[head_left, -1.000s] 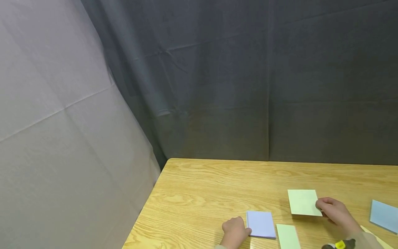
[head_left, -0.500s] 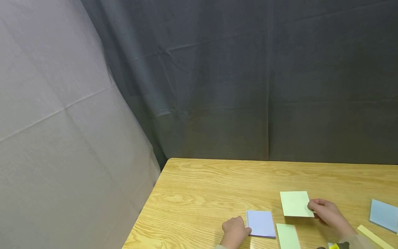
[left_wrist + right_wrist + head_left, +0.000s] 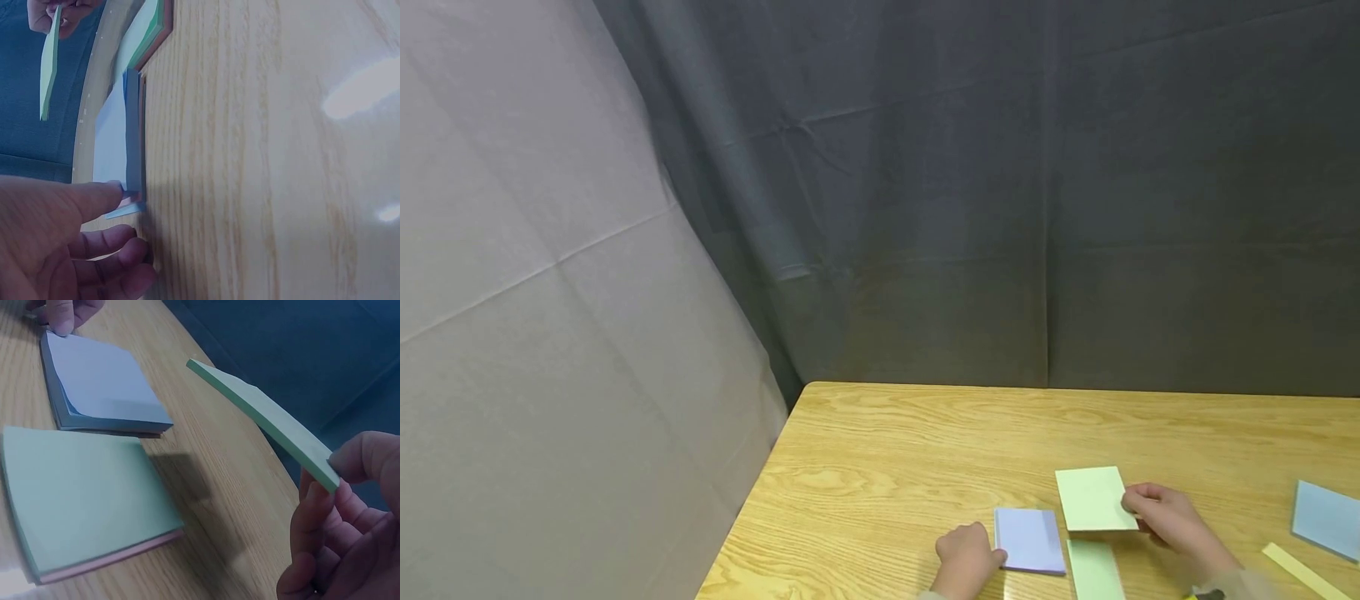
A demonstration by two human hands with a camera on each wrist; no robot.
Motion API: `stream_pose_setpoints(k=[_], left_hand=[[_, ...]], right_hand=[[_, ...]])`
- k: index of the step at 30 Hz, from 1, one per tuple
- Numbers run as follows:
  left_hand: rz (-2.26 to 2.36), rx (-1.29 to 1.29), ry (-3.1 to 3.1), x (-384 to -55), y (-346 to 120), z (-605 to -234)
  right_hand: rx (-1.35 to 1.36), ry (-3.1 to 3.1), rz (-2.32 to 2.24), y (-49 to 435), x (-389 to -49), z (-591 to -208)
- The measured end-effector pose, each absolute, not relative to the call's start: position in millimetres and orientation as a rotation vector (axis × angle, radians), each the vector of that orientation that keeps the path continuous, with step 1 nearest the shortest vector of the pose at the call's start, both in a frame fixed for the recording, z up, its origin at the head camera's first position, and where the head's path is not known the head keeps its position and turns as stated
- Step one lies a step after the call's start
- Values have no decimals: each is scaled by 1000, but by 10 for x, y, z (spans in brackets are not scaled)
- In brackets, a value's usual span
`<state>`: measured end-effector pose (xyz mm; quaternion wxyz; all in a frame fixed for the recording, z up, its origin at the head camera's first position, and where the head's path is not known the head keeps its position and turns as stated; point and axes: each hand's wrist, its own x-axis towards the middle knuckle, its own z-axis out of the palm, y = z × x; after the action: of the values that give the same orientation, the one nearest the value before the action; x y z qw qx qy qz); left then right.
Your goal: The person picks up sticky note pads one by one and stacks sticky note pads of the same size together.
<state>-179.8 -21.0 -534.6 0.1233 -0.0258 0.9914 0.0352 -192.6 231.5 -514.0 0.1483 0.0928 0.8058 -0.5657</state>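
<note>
R hand (image 3: 1165, 517) grip pinches green pad (image 3: 1093, 498) edge, pad aloft.

The left hand (image 3: 966, 550) lies low, thumb extended and fingers (image 3: 119, 250) loosely curled. The right hand (image 3: 1165, 517) is raised, its thumb and fingers (image 3: 312, 519) closed in a pinch.

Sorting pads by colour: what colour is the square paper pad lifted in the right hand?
Pale green paper pad, pinched by the right hand; clearest in the right wrist view.
</note>
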Motion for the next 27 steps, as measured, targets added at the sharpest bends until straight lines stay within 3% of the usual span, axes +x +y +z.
stream_pose_setpoints(k=[27], left_hand=[[67,-46,2948,-1790,-217,-5362]], right_hand=[[248,2294,-1714,1673,-1847,-5357]])
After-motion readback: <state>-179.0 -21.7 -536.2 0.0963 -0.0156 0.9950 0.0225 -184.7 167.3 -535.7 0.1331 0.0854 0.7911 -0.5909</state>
